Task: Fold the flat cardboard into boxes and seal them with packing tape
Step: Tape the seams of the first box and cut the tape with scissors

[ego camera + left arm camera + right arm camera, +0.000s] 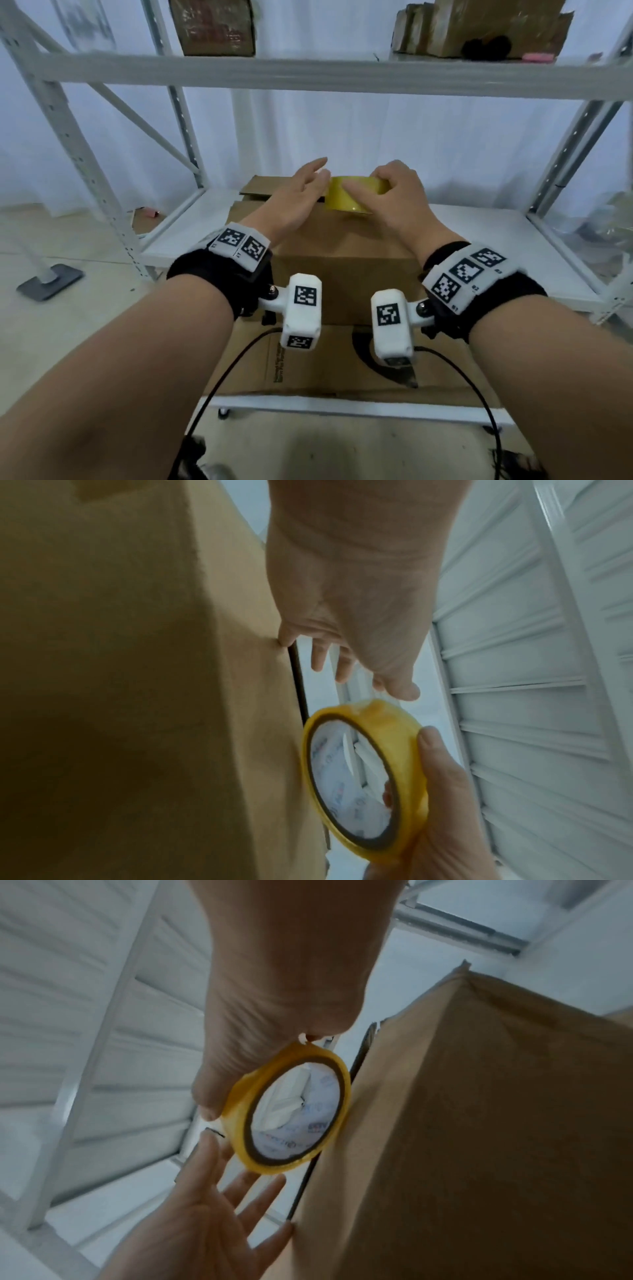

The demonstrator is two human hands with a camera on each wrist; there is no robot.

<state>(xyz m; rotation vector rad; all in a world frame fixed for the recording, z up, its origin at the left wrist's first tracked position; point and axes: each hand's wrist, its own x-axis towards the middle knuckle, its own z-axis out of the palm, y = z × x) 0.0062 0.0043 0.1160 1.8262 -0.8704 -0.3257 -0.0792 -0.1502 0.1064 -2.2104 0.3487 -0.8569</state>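
Note:
A folded brown cardboard box (342, 246) stands on the white lower shelf (496, 246), on flat cardboard (342, 363). My right hand (397, 195) grips a yellow roll of packing tape (349, 198) at the far top edge of the box (479, 1123); the tape roll (291, 1112) touches the box side in the right wrist view. My left hand (301, 192) is open with straight fingers beside the roll (366, 785), thumb near it, and its little finger (287, 638) touches the box (137, 669).
A white metal rack upright (78, 164) and diagonal brace stand to the left. The upper shelf (308, 72) holds wrapped brown boxes (212, 27). Another flat cardboard sheet (260, 186) lies behind the box. Black cables (222, 383) hang from my wrists.

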